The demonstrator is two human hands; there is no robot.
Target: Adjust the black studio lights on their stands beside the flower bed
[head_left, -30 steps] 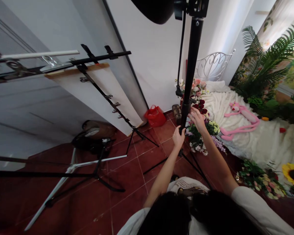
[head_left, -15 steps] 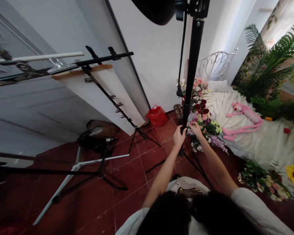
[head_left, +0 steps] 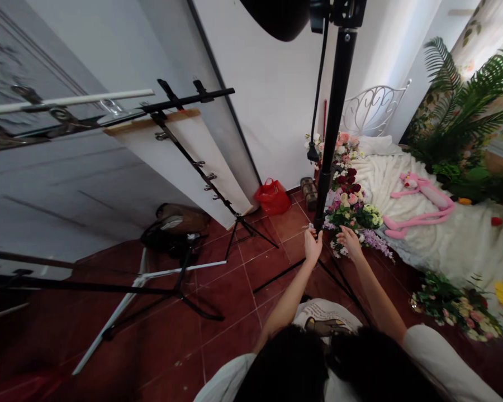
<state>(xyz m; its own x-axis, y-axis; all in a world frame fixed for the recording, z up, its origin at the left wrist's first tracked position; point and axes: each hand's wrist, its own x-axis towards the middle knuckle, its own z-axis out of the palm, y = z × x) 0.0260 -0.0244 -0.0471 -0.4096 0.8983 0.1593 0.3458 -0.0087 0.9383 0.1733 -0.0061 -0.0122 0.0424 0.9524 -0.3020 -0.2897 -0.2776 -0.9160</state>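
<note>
A black light stand [head_left: 334,117] rises in front of me, with a dark lamp head [head_left: 280,17] at the top. A black power cord with a plug [head_left: 313,152] dangles beside its pole. My left hand [head_left: 313,247] is closed around the lower part of the pole; what lies under its fingers is partly hidden. Just right of the pole, my right hand [head_left: 350,243] hovers apart from it, fingers loosely spread and seemingly holding nothing. Artificial flowers [head_left: 347,195] stand right behind that hand.
To the left, a black stand with clips [head_left: 201,163] carries a hanging white backdrop [head_left: 171,167]; more tripod legs [head_left: 140,282] spread over the tiles. A red bag [head_left: 272,198] sits by the wall. At right, a pink plush toy [head_left: 431,201] lies on a white-draped bed [head_left: 373,167].
My right hand has come away from the pole and moved right and slightly down. My left hand stays on the pole, slightly lower. The whole view has shifted a little.
</note>
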